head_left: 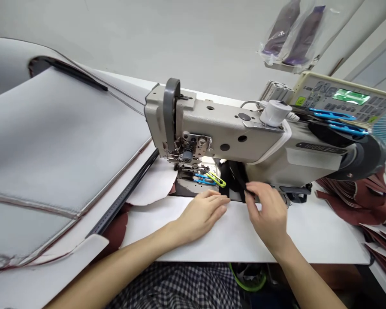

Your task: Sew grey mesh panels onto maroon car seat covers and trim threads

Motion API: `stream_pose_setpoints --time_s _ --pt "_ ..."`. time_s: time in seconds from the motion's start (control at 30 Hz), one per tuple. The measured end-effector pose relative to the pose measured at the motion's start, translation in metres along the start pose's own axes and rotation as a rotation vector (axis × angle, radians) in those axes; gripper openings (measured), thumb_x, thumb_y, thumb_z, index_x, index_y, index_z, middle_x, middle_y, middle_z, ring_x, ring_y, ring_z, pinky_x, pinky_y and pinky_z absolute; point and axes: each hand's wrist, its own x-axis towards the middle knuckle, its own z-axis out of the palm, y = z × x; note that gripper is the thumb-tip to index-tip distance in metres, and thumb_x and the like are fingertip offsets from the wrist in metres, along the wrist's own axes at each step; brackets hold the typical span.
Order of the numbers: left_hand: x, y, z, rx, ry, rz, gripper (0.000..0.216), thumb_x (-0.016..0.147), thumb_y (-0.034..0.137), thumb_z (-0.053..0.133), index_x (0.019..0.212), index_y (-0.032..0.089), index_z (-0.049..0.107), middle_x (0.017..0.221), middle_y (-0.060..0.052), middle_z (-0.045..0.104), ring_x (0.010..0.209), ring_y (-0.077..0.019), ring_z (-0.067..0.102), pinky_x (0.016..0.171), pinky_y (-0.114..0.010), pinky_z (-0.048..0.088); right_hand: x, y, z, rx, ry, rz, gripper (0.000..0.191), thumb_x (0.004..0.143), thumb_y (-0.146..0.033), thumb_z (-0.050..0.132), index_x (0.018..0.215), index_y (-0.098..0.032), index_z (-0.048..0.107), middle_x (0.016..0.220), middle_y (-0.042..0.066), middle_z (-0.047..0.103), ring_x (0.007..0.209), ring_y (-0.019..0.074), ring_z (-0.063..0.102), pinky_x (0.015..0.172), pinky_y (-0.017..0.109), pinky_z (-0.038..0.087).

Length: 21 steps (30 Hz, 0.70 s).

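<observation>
A sewing machine [225, 128] stands before me, its arm running from left to right. Under the arm, to the right of the needle area, lies a black strip of material [239, 176]. My right hand [266, 210] pinches the edge of this strip between thumb and fingers. Flat on the white tabletop rests my left hand [206, 214], its fingers stretched toward the strip's near end; whether they touch it I cannot tell. Just beyond those fingertips, a yellow-green clip-like piece [216, 179] and a blue one [204, 179] sit by the machine's bed.
Large pale panels with dark red undersides [64, 141] cover the left side, with a black strip [125, 193] along one edge. Dark red cut pieces [357, 197] are stacked at right. A control panel [344, 96] and bagged thread cones [304, 36] are behind.
</observation>
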Motion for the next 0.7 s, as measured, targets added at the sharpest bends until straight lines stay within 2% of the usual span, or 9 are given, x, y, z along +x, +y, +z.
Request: stream_pose_setpoints --time_s 0.07,0.13,0.2,0.27,0.33,0.4,0.47,0.63,0.7 --pt "-0.004 0.007 0.003 -0.510 0.020 -0.173 0.050 0.103 0.046 0.028 0.130 0.016 0.057 0.126 -0.012 0.066 0.116 -0.0233 0.061 0.104 -0.045 0.048 -0.006 -0.023 -0.013 0.138 0.013 -0.130 0.026 0.088 -0.001 0.056 0.106 -0.019 0.062 0.095 0.008 0.071 0.089 0.0204 0.068 0.081 0.035 0.054" --pt "-0.009 0.012 0.006 -0.921 0.108 -0.330 0.055 0.101 0.053 0.028 0.131 0.014 0.053 0.125 -0.015 0.066 0.103 -0.0220 0.067 0.091 -0.040 0.056 -0.016 -0.049 -0.018 0.393 -0.136 -0.150 0.028 0.089 0.001 0.053 0.106 -0.019 0.063 0.092 0.006 0.072 0.084 0.0172 0.068 0.076 0.029 0.056" --pt "-0.016 0.014 0.008 -1.071 0.299 -0.411 0.049 0.099 0.052 0.038 0.128 0.014 0.050 0.118 -0.014 0.067 0.089 -0.0185 0.069 0.078 -0.033 0.058 -0.026 -0.073 -0.013 0.661 -0.342 -0.066 0.023 0.092 -0.004 0.052 0.105 -0.018 0.065 0.086 0.004 0.071 0.078 0.0144 0.068 0.072 0.024 0.056" --pt "-0.026 0.014 0.007 -1.004 0.504 -0.432 0.038 0.097 0.046 0.046 0.120 0.016 0.050 0.098 -0.007 0.070 0.074 -0.0133 0.065 0.067 -0.026 0.056 -0.032 -0.090 -0.002 0.849 -0.469 0.070 0.019 0.095 -0.011 0.054 0.104 -0.018 0.069 0.085 0.004 0.070 0.077 0.0133 0.067 0.071 0.023 0.056" --pt "-0.039 0.013 0.005 -0.873 0.600 -0.417 0.030 0.096 0.043 0.051 0.110 0.017 0.052 0.083 -0.001 0.067 0.067 -0.0108 0.061 0.064 -0.022 0.053 -0.032 -0.098 0.008 0.910 -0.439 0.231 0.017 0.093 -0.015 0.061 0.101 -0.021 0.074 0.101 0.006 0.069 0.084 0.0137 0.065 0.077 0.025 0.056" --pt "-0.055 0.014 0.003 -0.769 0.604 -0.392 0.027 0.095 0.043 0.054 0.103 0.017 0.056 0.082 -0.001 0.067 0.073 -0.0110 0.063 0.070 -0.021 0.054 -0.026 -0.097 0.015 0.892 -0.326 0.395 0.013 0.088 -0.018 0.069 0.094 -0.025 0.078 0.122 0.007 0.062 0.092 0.0149 0.062 0.086 0.029 0.055" --pt "-0.071 0.016 0.002 -0.695 0.593 -0.384 0.027 0.095 0.044 0.055 0.103 0.018 0.060 0.090 -0.001 0.068 0.083 -0.0117 0.065 0.076 -0.020 0.053 -0.018 -0.094 0.018 0.908 -0.262 0.519 0.010 0.082 -0.020 0.076 0.088 -0.028 0.079 0.132 0.006 0.058 0.091 0.0144 0.060 0.086 0.030 0.054" --pt "-0.093 0.019 0.008 -0.542 0.579 -0.401 0.027 0.097 0.045 0.051 0.107 0.023 0.063 0.095 0.000 0.069 0.086 -0.0116 0.066 0.075 -0.018 0.052 -0.006 -0.088 0.018 1.104 -0.249 0.705 0.008 0.080 -0.019 0.077 0.079 -0.027 0.076 0.112 0.004 0.070 0.104 0.0188 0.063 0.082 0.028 0.053" --pt "-0.096 0.019 0.008 -0.505 0.548 -0.391 0.026 0.098 0.043 0.050 0.107 0.023 0.064 0.095 0.001 0.070 0.086 -0.0118 0.067 0.077 -0.019 0.052 -0.005 -0.088 0.017 1.147 -0.247 0.753 0.007 0.079 -0.020 0.078 0.078 -0.027 0.076 0.105 0.003 0.072 0.100 0.0183 0.066 0.078 0.027 0.054"
